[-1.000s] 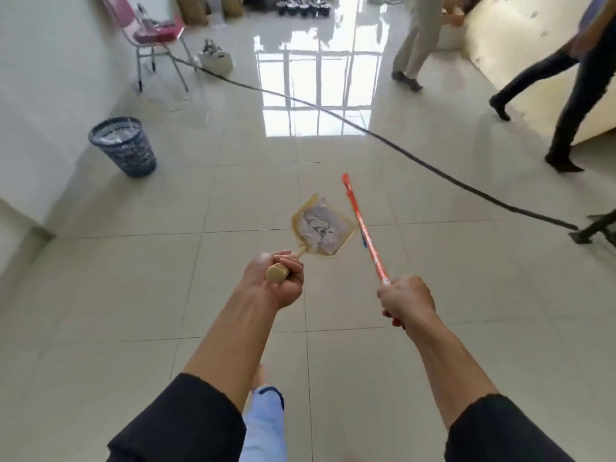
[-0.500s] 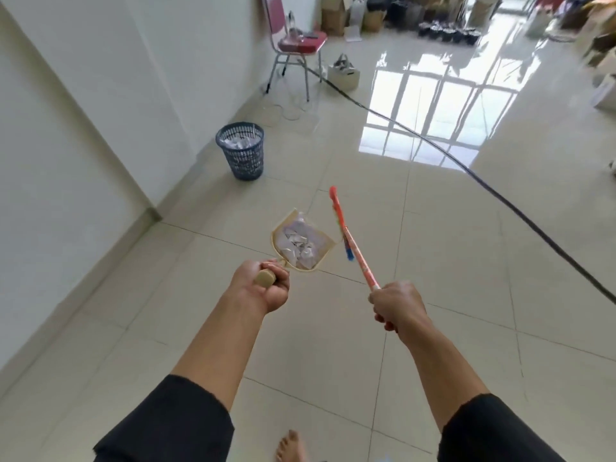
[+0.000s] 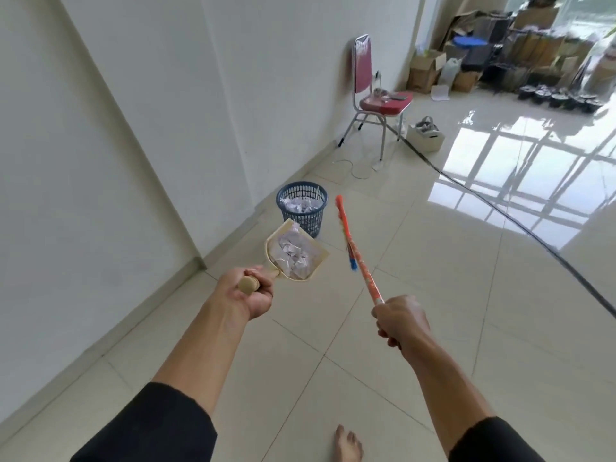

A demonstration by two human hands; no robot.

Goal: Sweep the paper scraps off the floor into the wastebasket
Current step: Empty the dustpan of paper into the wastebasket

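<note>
The white wall (image 3: pixel 140 128) fills the left half of the frame, and the glossy tiled floor (image 3: pixel 433 328) takes the right and lower part. In the upper right corner I see many cardboard boxes (image 3: pixel 430 70) and dark things stacked near a window. A red chair (image 3: pixel 373 91) stands by the wall at upper centre, and a black cable (image 3: pixel 520 221) runs from under it across the floor to the right edge.

My two forearms in black sleeves (image 3: pixel 150 425) come up from the bottom edge. The blue wastebasket (image 3: pixel 301 208) stands on the floor by the wall, a little above the centre of the frame, and white paper is already inside it.

My left hand (image 3: pixel 248 293) has its fingers curled tight around the handle of the beige dustpan (image 3: pixel 295 253), left of centre. The dustpan is in the air, just below the wastebasket in the picture, and it carries the paper scraps (image 3: pixel 293 253). My right hand (image 3: pixel 400 320) grips the orange broom handle (image 3: pixel 356 258), which points up toward the basket. My bare foot (image 3: pixel 346 445) shows at the bottom edge.
</note>
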